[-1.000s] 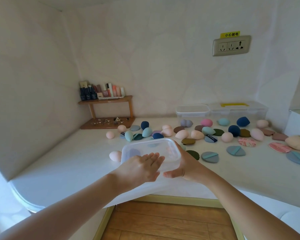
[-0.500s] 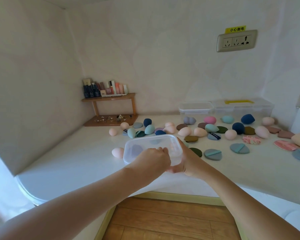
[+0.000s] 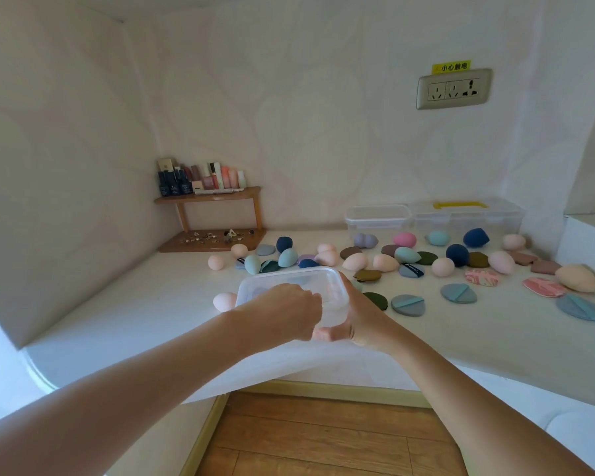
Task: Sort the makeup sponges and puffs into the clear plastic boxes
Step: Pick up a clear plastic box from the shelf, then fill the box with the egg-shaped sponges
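Note:
A clear plastic box [image 3: 289, 281] is held above the near part of the white counter [image 3: 134, 314]. My right hand [image 3: 361, 317] grips its right end, thumb under the near edge. My left hand [image 3: 282, 312] has its fingers curled over the box's near rim. Several egg-shaped makeup sponges lie scattered behind it, such as a teal sponge [image 3: 287, 257], a pink sponge [image 3: 405, 239] and a navy sponge [image 3: 457, 254]. Flat puffs lie among them, like the grey-blue puff [image 3: 407, 305]. A peach sponge [image 3: 223, 301] sits just left of the box.
Two more clear boxes stand at the back wall: a small open box [image 3: 378, 218] and a larger lidded box [image 3: 468, 216] with a yellow handle. A wooden corner shelf [image 3: 208, 197] holds cosmetics bottles. The counter's front edge overhangs a wooden floor [image 3: 306, 441].
My left hand went from flat and open against the box to fingers curled over its near rim. The box stayed in my right hand, and the view shifted slightly.

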